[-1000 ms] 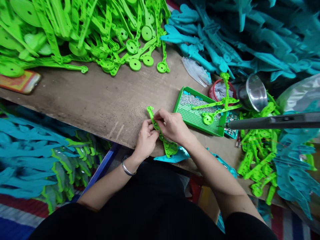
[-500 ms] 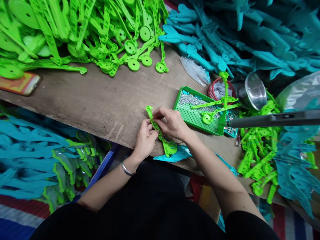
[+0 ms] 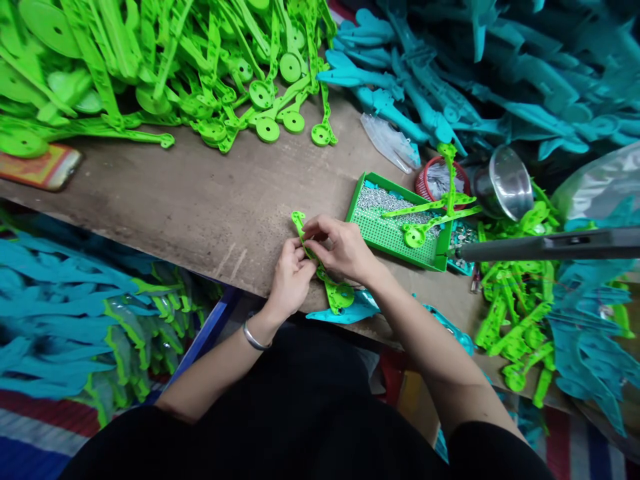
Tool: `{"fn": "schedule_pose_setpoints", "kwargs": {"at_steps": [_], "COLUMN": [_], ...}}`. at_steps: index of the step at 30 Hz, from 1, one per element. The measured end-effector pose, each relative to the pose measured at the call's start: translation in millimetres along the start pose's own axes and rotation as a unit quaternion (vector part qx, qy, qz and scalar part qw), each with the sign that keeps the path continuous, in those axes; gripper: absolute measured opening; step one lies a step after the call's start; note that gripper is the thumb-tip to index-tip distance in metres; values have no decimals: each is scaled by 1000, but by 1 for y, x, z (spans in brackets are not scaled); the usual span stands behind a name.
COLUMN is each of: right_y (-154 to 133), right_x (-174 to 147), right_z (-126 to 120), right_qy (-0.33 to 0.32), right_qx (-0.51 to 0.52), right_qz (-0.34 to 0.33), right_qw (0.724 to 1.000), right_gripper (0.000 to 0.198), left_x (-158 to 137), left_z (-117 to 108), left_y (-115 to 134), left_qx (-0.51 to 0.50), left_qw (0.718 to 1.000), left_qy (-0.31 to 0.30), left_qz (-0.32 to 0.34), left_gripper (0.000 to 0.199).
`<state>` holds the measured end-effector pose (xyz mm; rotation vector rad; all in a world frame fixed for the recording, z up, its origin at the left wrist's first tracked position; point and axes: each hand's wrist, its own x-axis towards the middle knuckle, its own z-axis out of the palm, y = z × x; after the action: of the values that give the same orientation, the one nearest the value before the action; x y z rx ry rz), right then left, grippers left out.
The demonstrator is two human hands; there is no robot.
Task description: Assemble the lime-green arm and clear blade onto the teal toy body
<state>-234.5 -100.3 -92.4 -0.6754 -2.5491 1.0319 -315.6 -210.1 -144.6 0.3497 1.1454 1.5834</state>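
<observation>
One green tray (image 3: 385,237) holds silver screws (image 3: 380,199) as left hand (image 3: 291,277) and right hand (image 3: 345,250) pinch a green plastic piece (image 3: 336,293) beside it.

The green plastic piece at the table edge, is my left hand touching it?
Touching. The head view shows the left hand with fingers closed against the green plastic piece, opposite the right hand.

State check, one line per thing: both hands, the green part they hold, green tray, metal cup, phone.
left hand: gripping the green part
right hand: pinching the same part from above
green part: held low over the table edge
green tray: holds small silvery pieces, two green parts across it
metal cup: tipped on its side
phone: lying flat
</observation>
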Motion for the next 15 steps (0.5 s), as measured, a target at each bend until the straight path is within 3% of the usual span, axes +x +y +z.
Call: {"fn": "schedule_pose_setpoints", "kwargs": {"at_steps": [8,15], "right_y": [-2,-2], "right_x": [-3,-4], "right_z": [3,3], "right_qy": [40,32], "right_qx": [-6,-4], "right_qz": [3,18], "right_qw": [999,999], "right_gripper": [18,21], "left_x": [0,1], "left_z": [-3,-3], "left_y": [-4,-3], "left_qx": [21,15], "left_qw": [1000,1000], "left_qy": [0,0], "left_qz": [0,-3], "left_gripper": [39,39]}}
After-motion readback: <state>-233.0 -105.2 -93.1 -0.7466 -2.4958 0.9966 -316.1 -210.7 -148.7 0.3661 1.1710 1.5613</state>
